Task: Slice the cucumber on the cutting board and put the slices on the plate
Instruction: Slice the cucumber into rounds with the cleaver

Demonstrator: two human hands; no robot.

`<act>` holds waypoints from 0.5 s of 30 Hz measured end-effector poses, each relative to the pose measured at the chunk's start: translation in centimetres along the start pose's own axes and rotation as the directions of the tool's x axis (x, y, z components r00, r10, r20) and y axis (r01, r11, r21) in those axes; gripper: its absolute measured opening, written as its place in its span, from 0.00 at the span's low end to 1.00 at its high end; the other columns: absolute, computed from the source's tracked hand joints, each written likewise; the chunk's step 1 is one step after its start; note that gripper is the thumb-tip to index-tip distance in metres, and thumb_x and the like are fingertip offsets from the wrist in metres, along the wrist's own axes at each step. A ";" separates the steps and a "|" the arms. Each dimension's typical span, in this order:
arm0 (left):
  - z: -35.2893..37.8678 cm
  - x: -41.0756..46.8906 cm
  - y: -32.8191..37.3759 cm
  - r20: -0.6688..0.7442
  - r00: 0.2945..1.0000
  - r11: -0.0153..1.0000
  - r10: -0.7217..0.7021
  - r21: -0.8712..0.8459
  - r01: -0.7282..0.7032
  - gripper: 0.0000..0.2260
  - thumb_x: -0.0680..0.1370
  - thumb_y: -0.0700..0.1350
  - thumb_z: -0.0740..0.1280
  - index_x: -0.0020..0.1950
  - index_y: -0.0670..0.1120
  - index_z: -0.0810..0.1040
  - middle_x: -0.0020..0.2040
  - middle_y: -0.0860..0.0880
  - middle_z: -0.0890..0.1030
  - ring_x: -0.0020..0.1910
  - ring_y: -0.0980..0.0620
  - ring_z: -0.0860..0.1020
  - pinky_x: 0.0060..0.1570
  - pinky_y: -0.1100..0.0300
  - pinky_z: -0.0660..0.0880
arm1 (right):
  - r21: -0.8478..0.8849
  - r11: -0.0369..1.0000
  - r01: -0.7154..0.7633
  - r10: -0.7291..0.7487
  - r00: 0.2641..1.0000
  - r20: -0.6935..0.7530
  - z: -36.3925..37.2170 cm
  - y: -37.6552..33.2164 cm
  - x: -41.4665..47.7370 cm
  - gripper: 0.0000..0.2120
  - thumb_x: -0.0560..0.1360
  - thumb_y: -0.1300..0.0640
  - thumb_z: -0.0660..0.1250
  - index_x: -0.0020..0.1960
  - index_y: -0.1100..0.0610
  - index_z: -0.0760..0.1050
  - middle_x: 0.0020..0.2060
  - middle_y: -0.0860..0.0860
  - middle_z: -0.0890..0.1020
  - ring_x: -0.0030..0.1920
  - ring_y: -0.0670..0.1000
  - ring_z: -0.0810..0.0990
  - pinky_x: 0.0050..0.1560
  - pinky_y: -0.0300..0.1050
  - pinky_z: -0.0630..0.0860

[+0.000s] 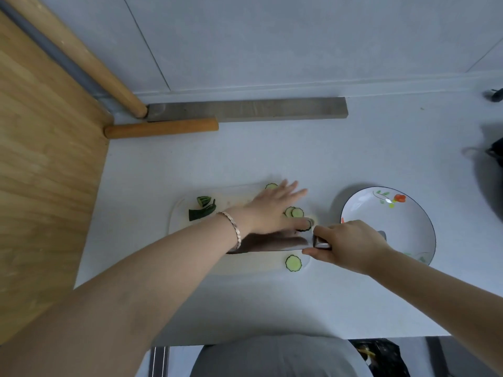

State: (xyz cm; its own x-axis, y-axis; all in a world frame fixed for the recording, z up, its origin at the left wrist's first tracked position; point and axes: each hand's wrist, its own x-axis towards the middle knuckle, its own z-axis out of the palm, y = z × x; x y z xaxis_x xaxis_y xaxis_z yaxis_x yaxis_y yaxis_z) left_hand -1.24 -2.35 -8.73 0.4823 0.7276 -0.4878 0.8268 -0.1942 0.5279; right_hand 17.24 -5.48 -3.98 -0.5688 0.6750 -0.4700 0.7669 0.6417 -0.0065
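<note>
A pale cutting board (245, 265) lies on the white counter. My left hand (275, 208) lies flat on it, fingers spread, over a few cucumber slices (294, 212); its thumb touches another slice (304, 227). My right hand (351, 244) grips the handle of a broad knife (272, 242), whose blade lies nearly flat on the board below my left hand. One slice (293, 263) sits near the board's front edge, another (271, 186) at its far edge. Dark green cucumber end pieces (202, 208) rest at the board's left. The flowered white plate (408, 213) stands to the right, holding no slices.
A wooden panel (40, 164) rises at the left, with wooden rods (160, 128) and a grey bar (245, 109) at the back of the counter. Dark objects (494, 156) sit at the right edge. The counter's front edge runs just below my arms.
</note>
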 end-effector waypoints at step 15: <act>-3.2 -0.7 -2.4 -0.223 0.940 0.962 -0.259 0.032 0.272 0.20 0.80 0.49 0.56 0.70 0.46 0.62 0.74 0.45 0.61 0.72 0.47 0.60 0.71 0.50 0.57 | 0.086 0.988 -0.125 0.127 0.992 -0.020 2.0 1.2 -1.1 0.24 0.75 0.33 0.52 0.54 0.51 0.72 0.44 0.48 0.82 0.48 0.53 0.80 0.36 0.42 0.63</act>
State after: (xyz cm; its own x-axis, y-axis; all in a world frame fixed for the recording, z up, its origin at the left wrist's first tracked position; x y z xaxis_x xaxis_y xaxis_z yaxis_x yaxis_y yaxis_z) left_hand -4.51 -0.24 -7.45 0.1750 0.8808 -0.4399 0.9359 -0.0100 0.3522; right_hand 19.34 -6.19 -5.20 -0.4725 0.7584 -0.4490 0.8546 0.5187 -0.0234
